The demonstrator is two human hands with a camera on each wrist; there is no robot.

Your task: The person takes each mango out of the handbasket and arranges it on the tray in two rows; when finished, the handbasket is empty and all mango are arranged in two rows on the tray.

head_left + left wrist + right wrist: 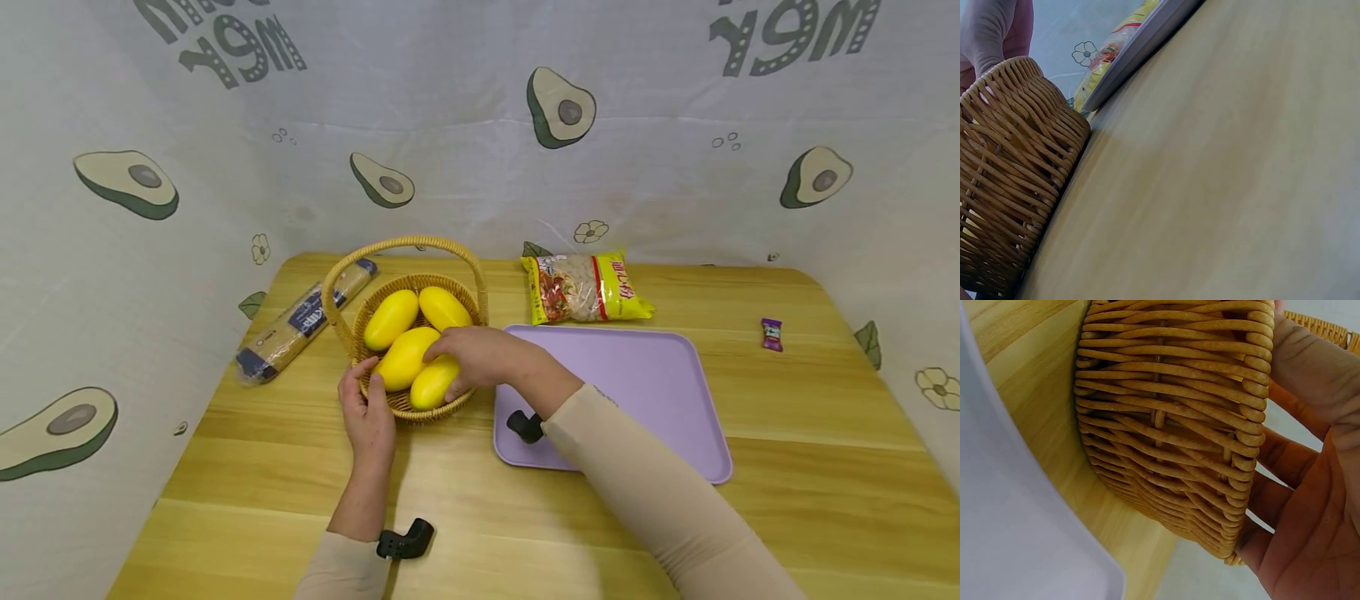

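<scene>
Woven basket (1166, 425) seen side-on, standing on the wood-grain table (1029, 362). Right hand (1322, 487) at its rim, fingers passing behind the edge. Pale tray (1016, 500) lies near the basket, bare table between.

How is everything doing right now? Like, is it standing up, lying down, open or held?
Basket: upright, holding yellow fruits
Basket handle: standing up
Yellow fruits: four visible, whole
Left hand: holding the basket's rim
Right hand: gripping the front fruit
Tray: flat, partly hidden by an arm
Yellow packet: lying down, looks closed
Long packet: lying down
Purple packet: looks closed
</scene>
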